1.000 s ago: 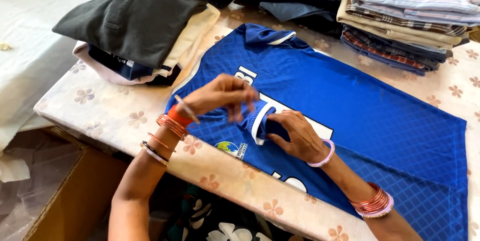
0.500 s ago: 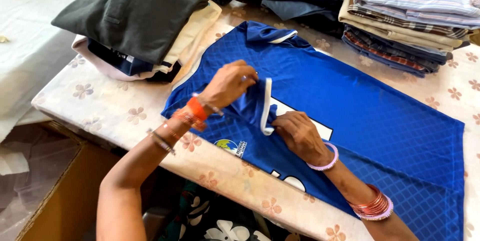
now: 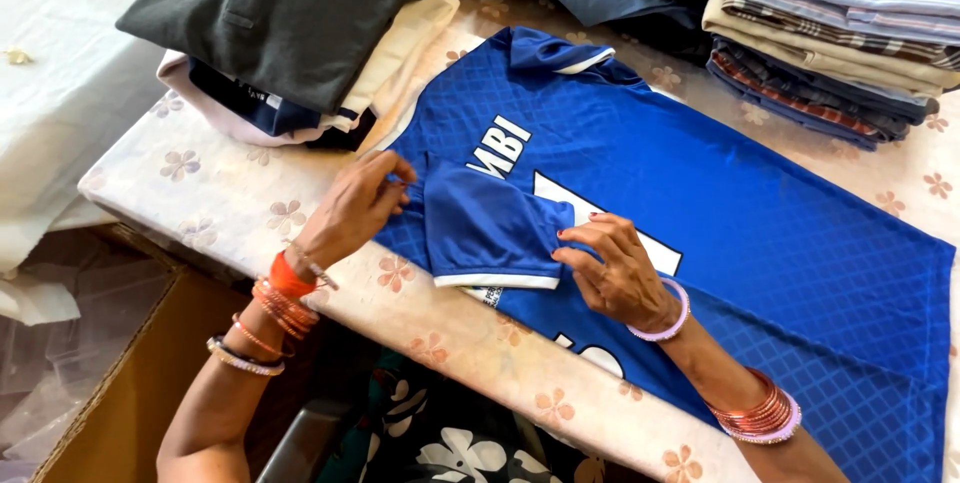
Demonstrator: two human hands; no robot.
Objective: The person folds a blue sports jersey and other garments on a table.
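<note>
1. Left hand (image 3: 355, 205) pinches the blue jersey (image 3: 700, 193) at the shoulder fold near the table's (image 3: 200, 193) front edge; right hand (image 3: 615, 268) presses flat, fingers spread, on the folded-in sleeve (image 3: 490, 233).
2. Risk, as I judge it: the slick fabric could slide toward the front edge and undo the fold, since part of it lies close to that edge.
3. Bright blue with a woven diamond pattern, white lettering and white sleeve trim, the jersey lies spread across the table's middle, between the dark folded pile (image 3: 280, 13) and the striped stack (image 3: 840, 23) at the far corners.
</note>
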